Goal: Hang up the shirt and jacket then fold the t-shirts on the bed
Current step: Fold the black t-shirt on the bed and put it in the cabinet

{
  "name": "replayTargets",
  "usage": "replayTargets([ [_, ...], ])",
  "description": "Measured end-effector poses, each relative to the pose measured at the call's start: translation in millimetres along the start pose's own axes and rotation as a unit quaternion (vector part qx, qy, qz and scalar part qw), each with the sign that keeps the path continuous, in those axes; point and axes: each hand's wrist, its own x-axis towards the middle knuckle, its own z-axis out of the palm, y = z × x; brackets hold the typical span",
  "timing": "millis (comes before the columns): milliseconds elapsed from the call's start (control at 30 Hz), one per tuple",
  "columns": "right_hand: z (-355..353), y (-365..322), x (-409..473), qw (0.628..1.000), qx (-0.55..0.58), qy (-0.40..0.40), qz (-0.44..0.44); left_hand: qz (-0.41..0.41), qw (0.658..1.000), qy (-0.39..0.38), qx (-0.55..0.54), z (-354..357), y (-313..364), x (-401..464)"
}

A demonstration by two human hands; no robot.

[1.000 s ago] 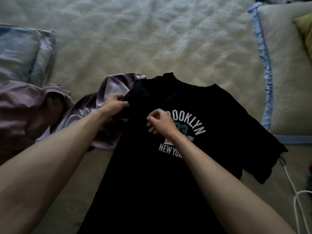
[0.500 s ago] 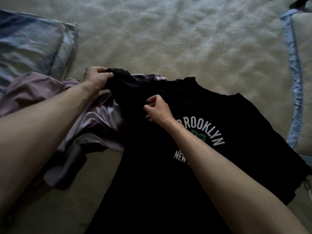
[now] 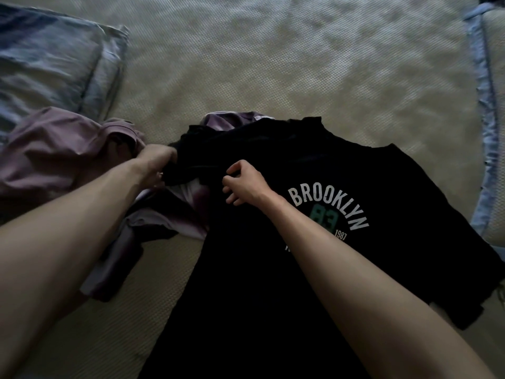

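Currently left hand (image 3: 154, 162) is gripping the bunched sleeve of the black t-shirt (image 3: 246, 283) lying on the bed (image 3: 273, 64); right hand (image 3: 243, 183), fingers curled, is pinching fabric near its collar.

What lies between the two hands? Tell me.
Head view: only bunched black t-shirt fabric spans from left hand to right hand.

The black cotton t-shirt (image 3: 273, 283), spread out at the centre and lower right of the frame, carries the only readable print. White block capitals arch across its chest: "BROOKLYN". Under the arch sits the green number "83". To the lower right of that, small white digits read "1987". A further white line below is hidden by the forearm lying across it.
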Motion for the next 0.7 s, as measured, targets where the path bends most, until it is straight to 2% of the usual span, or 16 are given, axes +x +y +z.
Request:
replayTargets([
  [67,2,-2,-1,0.999,0.015,0.020,-0.021,0.026,0.996,-0.037,-0.079,5,8,-9],
  [133,3,-6,0,0.994,0.039,0.084,-0.055,0.089,0.981,-0.072,-0.159,7,18,-15],
  [200,-2,-17,-4,0.982,0.102,0.135,-0.079,0.132,0.962,-0.139,-0.193,10,27,-22],
  [300,-15,-41,-14,0.966,0.237,0.069,-0.076,0.172,0.942,-0.275,-0.091,26,44,-49],
  [367,-26,-47,-22,0.952,0.293,0.030,-0.080,0.145,0.917,-0.371,0.003,42,56,-68],
  [433,-38,-41,-27,0.934,0.350,0.034,-0.070,0.111,0.892,-0.432,0.071,53,65,-81],
  [467,-44,-34,-28,0.924,0.375,0.046,-0.056,0.112,0.892,-0.428,0.095,59,68,-83],
  [500,-51,-26,-28,0.916,0.394,0.066,-0.043,0.131,0.903,-0.392,0.114,66,70,-83],
  [567,-65,-9,-28,0.906,0.409,0.105,-0.032,0.210,0.937,-0.252,0.123,81,73,-75],
  [633,-76,5,-34,0.908,0.399,0.124,-0.035,0.276,0.945,-0.138,0.113,98,76,-65],
  [667,-80,9,-39,0.907,0.400,0.125,-0.040,0.296,0.938,-0.128,0.129,105,79,-61],
  [700,-85,14,-44,0.905,0.404,0.127,-0.046,0.305,0.925,-0.151,0.168,114,81,-57],
])
